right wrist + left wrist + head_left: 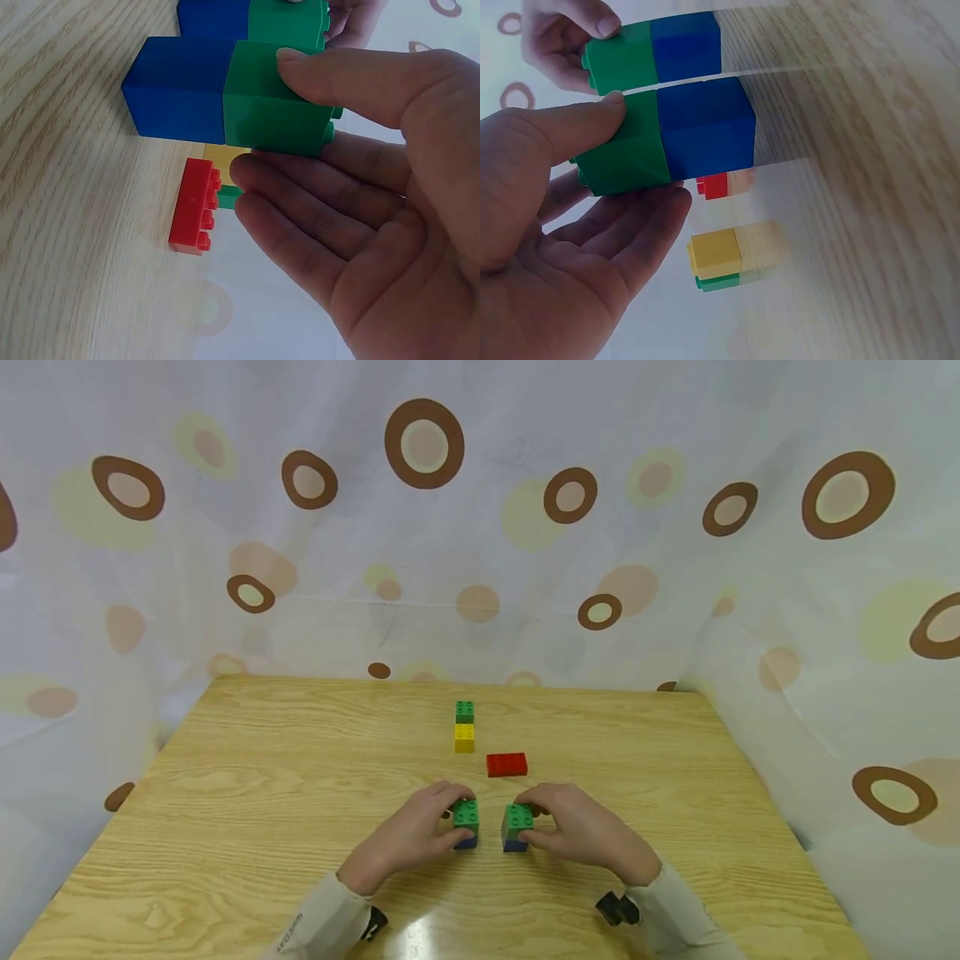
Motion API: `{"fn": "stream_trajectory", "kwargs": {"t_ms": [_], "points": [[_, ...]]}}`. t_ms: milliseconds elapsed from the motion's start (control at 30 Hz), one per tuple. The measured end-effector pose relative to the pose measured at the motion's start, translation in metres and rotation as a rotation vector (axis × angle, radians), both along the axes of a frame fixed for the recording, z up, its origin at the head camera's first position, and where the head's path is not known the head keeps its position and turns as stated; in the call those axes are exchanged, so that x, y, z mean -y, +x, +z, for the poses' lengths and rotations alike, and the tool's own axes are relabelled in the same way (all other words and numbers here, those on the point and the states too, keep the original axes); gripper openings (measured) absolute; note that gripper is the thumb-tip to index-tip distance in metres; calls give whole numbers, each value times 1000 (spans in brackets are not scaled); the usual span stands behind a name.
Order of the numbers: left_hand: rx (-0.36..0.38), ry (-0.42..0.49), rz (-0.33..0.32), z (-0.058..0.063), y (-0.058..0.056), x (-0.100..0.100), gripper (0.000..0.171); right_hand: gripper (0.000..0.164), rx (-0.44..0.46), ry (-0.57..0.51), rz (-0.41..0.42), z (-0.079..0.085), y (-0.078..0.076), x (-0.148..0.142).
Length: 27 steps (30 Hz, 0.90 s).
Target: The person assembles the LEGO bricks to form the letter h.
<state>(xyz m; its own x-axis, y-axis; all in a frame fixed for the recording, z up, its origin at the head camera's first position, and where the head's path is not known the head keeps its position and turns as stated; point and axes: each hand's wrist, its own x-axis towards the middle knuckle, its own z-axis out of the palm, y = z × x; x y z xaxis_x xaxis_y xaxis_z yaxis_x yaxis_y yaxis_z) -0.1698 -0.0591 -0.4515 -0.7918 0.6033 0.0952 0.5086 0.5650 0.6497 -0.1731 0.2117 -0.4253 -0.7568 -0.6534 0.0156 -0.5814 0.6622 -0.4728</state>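
My left hand [414, 837] pinches a two-brick stack by its upper green brick [634, 150], thumb on the near side. A blue brick [709, 127] forms the bottom of that stack. Across a narrow gap, a matching stack is in my right hand [583, 832], which grips its green brick [277, 105] between thumb and fingers. Its lower blue brick [180, 90] shows below the fingers. Both stacks stand upright, side by side with studs up, close over the table in the head view.
Just beyond the hands lies a long red brick [507, 765] on the wooden table [300, 752]. Farther back and slightly left, a yellow brick [464, 740] sits in front of another green brick [465, 712]. A patterned curtain [480, 543] borders the table's back and sides.
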Motion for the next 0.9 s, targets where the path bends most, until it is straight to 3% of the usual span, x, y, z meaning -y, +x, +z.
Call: {"fn": "stream_trajectory", "kwargs": {"t_ms": [367,467,600,700,900], "points": [[14,-31,38,-6,-2,-1,38,32,28,36,0,2,-3,4],[-1,-26,43,-7,-2,-1,38,45,55,58,-19,4,-2,4],[-1,-22,50,-9,-2,-2,39,74,103,61,-109,12,-2,2],[15,-14,56,-10,-3,-2,38,80,67,25,-164,20,-6,1],[55,19,68,-14,-7,-1,35,60,-133,15,-160,33,-24,5]]}}
